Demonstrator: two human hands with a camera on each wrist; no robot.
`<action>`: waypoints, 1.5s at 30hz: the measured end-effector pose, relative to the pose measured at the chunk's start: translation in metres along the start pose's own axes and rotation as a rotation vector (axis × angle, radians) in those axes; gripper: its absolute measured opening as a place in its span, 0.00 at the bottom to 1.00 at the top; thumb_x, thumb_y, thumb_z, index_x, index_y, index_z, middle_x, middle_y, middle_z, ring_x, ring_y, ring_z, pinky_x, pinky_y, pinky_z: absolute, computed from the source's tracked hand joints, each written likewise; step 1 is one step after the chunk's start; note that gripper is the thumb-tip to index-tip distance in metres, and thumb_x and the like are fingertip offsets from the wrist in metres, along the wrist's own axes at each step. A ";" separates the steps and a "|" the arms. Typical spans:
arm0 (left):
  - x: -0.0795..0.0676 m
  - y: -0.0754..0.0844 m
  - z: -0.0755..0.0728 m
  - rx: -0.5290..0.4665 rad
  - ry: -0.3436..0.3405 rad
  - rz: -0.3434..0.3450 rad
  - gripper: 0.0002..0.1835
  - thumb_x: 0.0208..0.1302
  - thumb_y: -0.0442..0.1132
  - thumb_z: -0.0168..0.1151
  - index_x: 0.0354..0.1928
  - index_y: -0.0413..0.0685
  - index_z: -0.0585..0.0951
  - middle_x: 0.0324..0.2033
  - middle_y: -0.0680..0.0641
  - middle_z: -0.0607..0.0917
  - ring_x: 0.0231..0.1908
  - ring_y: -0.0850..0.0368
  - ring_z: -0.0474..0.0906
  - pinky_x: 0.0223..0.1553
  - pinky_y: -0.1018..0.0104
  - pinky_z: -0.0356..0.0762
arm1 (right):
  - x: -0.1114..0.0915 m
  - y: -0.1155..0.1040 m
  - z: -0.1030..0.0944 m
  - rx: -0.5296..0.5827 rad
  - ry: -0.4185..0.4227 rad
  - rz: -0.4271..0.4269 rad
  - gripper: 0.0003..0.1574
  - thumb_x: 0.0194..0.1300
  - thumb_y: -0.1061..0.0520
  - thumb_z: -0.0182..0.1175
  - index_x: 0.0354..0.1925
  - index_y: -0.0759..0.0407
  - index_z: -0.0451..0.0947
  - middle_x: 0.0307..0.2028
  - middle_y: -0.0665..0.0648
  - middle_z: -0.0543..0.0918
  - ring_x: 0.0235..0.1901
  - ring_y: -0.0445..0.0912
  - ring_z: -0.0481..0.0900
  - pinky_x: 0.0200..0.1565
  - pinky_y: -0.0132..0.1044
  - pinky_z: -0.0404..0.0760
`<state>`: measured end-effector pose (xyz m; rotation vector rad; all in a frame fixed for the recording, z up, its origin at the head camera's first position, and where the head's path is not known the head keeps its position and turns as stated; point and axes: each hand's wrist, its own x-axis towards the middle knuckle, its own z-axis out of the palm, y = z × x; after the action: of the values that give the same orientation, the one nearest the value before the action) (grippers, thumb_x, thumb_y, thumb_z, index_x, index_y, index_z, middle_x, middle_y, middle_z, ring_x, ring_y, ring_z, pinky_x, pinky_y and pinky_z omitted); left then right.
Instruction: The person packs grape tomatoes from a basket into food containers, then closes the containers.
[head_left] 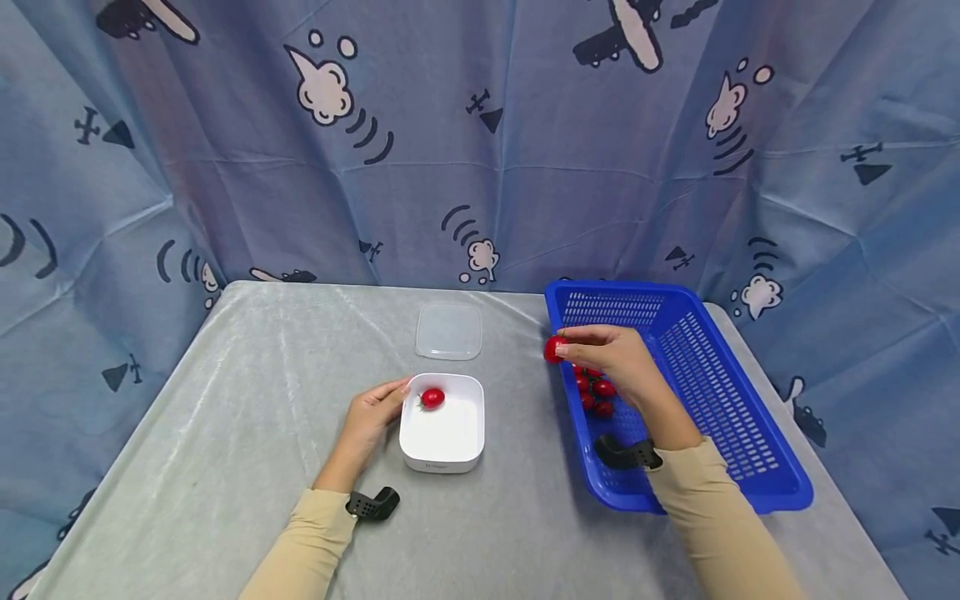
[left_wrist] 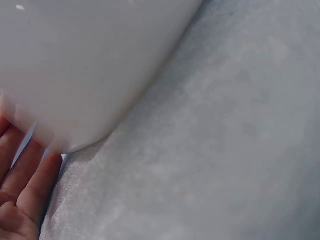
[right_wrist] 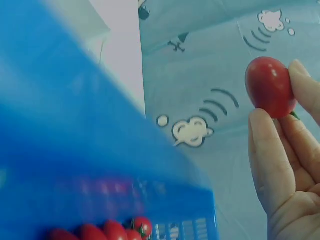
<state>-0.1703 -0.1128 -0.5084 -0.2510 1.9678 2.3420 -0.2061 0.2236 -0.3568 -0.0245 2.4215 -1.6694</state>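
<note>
Between the thumb and fingers of my right hand (head_left: 615, 358) is a cherry tomato (head_left: 555, 349), raised at the left rim of the blue basket (head_left: 705, 392). The right wrist view shows this red, oval tomato (right_wrist: 270, 87) pinched at the fingertips, with a bit of green stem. My left hand (head_left: 372, 414) rests against the left side of a white square container (head_left: 442, 433). Its fingers (left_wrist: 36, 182) lie fairly straight on the container's wall in the left wrist view. Inside the container sits one cherry tomato (head_left: 432, 398).
Several more cherry tomatoes (head_left: 603, 388) lie in the basket's left part, below my right hand. A clear, flat lid (head_left: 449, 332) lies on the pale cloth-covered table (head_left: 247, 417) behind the container. A patterned blue curtain (head_left: 420, 183) hangs behind the table.
</note>
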 end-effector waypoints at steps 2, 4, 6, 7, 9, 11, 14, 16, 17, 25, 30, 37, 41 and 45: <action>0.000 0.000 0.000 -0.002 0.001 -0.001 0.22 0.69 0.38 0.63 0.59 0.29 0.78 0.51 0.46 0.87 0.42 0.71 0.84 0.49 0.75 0.82 | 0.001 -0.002 0.006 0.015 -0.010 0.002 0.33 0.61 0.52 0.71 0.58 0.70 0.78 0.34 0.38 0.87 0.37 0.35 0.85 0.44 0.29 0.85; 0.000 0.000 0.000 0.000 0.002 0.002 0.23 0.69 0.38 0.63 0.59 0.29 0.78 0.51 0.45 0.87 0.42 0.71 0.84 0.49 0.75 0.82 | 0.001 -0.004 0.012 0.036 -0.018 0.004 0.32 0.60 0.53 0.71 0.57 0.70 0.78 0.34 0.39 0.87 0.38 0.36 0.84 0.44 0.30 0.85; 0.000 0.000 0.000 -0.001 0.002 0.003 0.23 0.69 0.39 0.63 0.59 0.29 0.78 0.52 0.44 0.87 0.42 0.71 0.84 0.49 0.75 0.82 | 0.002 -0.005 0.017 0.052 -0.026 0.004 0.31 0.60 0.54 0.72 0.57 0.70 0.78 0.35 0.40 0.87 0.38 0.37 0.84 0.44 0.29 0.84; 0.000 0.000 0.000 0.001 0.002 0.004 0.23 0.69 0.39 0.63 0.59 0.29 0.78 0.52 0.44 0.87 0.42 0.71 0.84 0.49 0.75 0.82 | 0.003 -0.006 0.020 0.056 -0.027 0.000 0.31 0.60 0.54 0.72 0.57 0.70 0.79 0.35 0.40 0.87 0.38 0.37 0.84 0.44 0.29 0.84; 0.000 0.000 0.000 0.002 0.001 0.006 0.23 0.68 0.39 0.63 0.59 0.29 0.78 0.52 0.44 0.87 0.42 0.71 0.84 0.49 0.74 0.82 | 0.004 -0.007 0.026 0.069 -0.026 -0.005 0.30 0.59 0.55 0.72 0.56 0.70 0.79 0.36 0.40 0.87 0.38 0.38 0.84 0.45 0.28 0.84; 0.001 0.000 0.000 -0.003 0.002 0.006 0.23 0.68 0.39 0.63 0.59 0.29 0.78 0.51 0.45 0.87 0.42 0.70 0.84 0.49 0.74 0.82 | 0.004 -0.008 0.031 0.081 -0.028 -0.012 0.30 0.59 0.56 0.72 0.56 0.70 0.79 0.35 0.41 0.87 0.38 0.37 0.85 0.45 0.27 0.84; 0.001 -0.001 0.000 -0.007 0.001 0.009 0.22 0.68 0.38 0.63 0.58 0.29 0.78 0.50 0.46 0.88 0.41 0.69 0.85 0.48 0.73 0.83 | 0.003 -0.009 0.039 0.106 -0.034 -0.014 0.29 0.59 0.57 0.72 0.55 0.71 0.80 0.35 0.41 0.87 0.38 0.37 0.85 0.45 0.26 0.84; 0.001 -0.001 0.000 -0.010 0.003 0.010 0.22 0.68 0.37 0.63 0.58 0.29 0.78 0.49 0.48 0.88 0.41 0.69 0.85 0.48 0.74 0.83 | 0.002 -0.011 0.042 0.125 -0.043 -0.016 0.29 0.59 0.58 0.71 0.55 0.72 0.79 0.34 0.41 0.87 0.38 0.36 0.85 0.46 0.26 0.84; 0.001 -0.001 0.000 -0.009 0.002 0.011 0.21 0.68 0.37 0.63 0.58 0.29 0.78 0.49 0.48 0.88 0.41 0.70 0.85 0.48 0.74 0.83 | 0.002 -0.012 0.044 0.135 -0.046 -0.015 0.28 0.59 0.58 0.71 0.55 0.72 0.79 0.34 0.41 0.88 0.38 0.36 0.85 0.46 0.26 0.84; -0.002 -0.001 -0.001 -0.005 -0.003 0.011 0.22 0.68 0.38 0.63 0.58 0.28 0.78 0.49 0.48 0.88 0.40 0.69 0.85 0.48 0.74 0.83 | -0.010 -0.024 0.064 0.111 -0.041 -0.004 0.25 0.60 0.57 0.71 0.53 0.69 0.82 0.39 0.49 0.90 0.39 0.38 0.85 0.49 0.31 0.85; 0.000 -0.001 -0.001 -0.005 -0.001 0.005 0.22 0.69 0.37 0.62 0.59 0.29 0.78 0.49 0.47 0.88 0.41 0.69 0.85 0.49 0.74 0.82 | -0.012 -0.027 0.076 0.099 -0.019 -0.010 0.24 0.59 0.57 0.71 0.52 0.68 0.83 0.39 0.52 0.90 0.39 0.39 0.85 0.50 0.35 0.85; 0.000 0.001 -0.002 0.005 0.010 0.011 0.21 0.69 0.37 0.62 0.58 0.29 0.78 0.49 0.47 0.88 0.41 0.70 0.84 0.48 0.75 0.82 | -0.016 -0.029 0.097 0.135 0.016 -0.007 0.23 0.57 0.59 0.73 0.51 0.66 0.84 0.40 0.54 0.90 0.38 0.39 0.85 0.51 0.36 0.85; 0.002 0.001 0.000 0.000 -0.001 0.008 0.21 0.68 0.36 0.63 0.58 0.29 0.79 0.51 0.45 0.87 0.41 0.70 0.85 0.49 0.74 0.83 | -0.019 -0.028 0.111 0.185 0.029 0.013 0.21 0.57 0.61 0.72 0.50 0.67 0.84 0.43 0.59 0.90 0.38 0.40 0.86 0.52 0.39 0.86; 0.000 0.001 0.000 0.007 0.004 0.000 0.20 0.68 0.36 0.62 0.58 0.30 0.79 0.52 0.42 0.86 0.41 0.70 0.84 0.48 0.74 0.83 | -0.018 -0.022 0.126 0.198 0.025 0.041 0.20 0.58 0.61 0.71 0.49 0.67 0.85 0.45 0.62 0.89 0.39 0.41 0.86 0.52 0.40 0.86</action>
<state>-0.1705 -0.1127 -0.5076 -0.2553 1.9778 2.3362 -0.1686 0.1017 -0.3766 0.0750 2.2458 -1.8920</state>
